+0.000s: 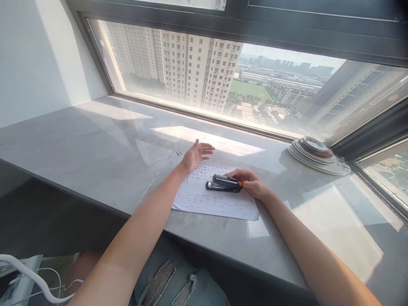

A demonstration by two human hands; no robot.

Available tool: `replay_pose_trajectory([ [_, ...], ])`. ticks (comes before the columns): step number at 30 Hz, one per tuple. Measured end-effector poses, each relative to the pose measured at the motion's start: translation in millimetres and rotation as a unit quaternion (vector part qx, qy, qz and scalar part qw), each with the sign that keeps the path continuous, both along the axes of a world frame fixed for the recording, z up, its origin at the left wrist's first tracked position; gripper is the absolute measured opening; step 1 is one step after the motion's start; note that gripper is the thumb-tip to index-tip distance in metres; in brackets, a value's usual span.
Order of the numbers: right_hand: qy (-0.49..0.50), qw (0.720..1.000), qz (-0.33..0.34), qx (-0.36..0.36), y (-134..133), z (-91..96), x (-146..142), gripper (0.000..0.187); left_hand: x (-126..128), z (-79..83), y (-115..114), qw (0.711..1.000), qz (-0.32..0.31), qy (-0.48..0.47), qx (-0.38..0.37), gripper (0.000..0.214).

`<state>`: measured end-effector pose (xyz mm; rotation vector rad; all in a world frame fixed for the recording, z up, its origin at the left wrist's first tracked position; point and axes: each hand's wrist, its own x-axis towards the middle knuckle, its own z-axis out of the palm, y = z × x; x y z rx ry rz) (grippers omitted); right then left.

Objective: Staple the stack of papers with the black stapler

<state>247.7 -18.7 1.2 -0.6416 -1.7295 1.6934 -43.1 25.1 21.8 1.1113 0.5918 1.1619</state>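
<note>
A black stapler (223,183) with an orange end lies on a printed sheet of paper (213,202) on the grey stone sill (95,144). My right hand (250,182) grips the stapler's orange end, fingers curled around it. My left hand (196,154) hovers open, fingers spread, over the paper's far left corner and touches nothing. Two small staples (179,152) lie on the sill just left of that hand.
A stack of round plates or discs (317,155) sits at the right by the window frame (223,121). The sill's front edge (95,202) runs across below my arms. White cables (32,278) lie at the lower left.
</note>
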Motion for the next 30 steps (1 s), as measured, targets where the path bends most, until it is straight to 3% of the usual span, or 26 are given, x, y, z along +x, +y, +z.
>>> replay_pose_trajectory([
  [7,0.001,1.000,0.016,0.000,-2,4.6,-2,0.045,2,1.5,-2,1.000,0.003,0.007,0.002,0.063],
  [22,-0.003,1.000,0.018,0.010,-1,1.5,1,0.044,2,2.9,-4,1.000,0.029,-0.005,0.005,0.063],
  [26,-0.004,1.000,0.025,0.016,0,0.9,2,0.038,3,11.1,-9,0.997,0.077,-0.030,0.009,0.056],
  [30,-0.004,0.999,0.029,0.012,1,1.2,2,0.037,0,22.4,-14,0.982,0.142,-0.120,0.013,0.049],
])
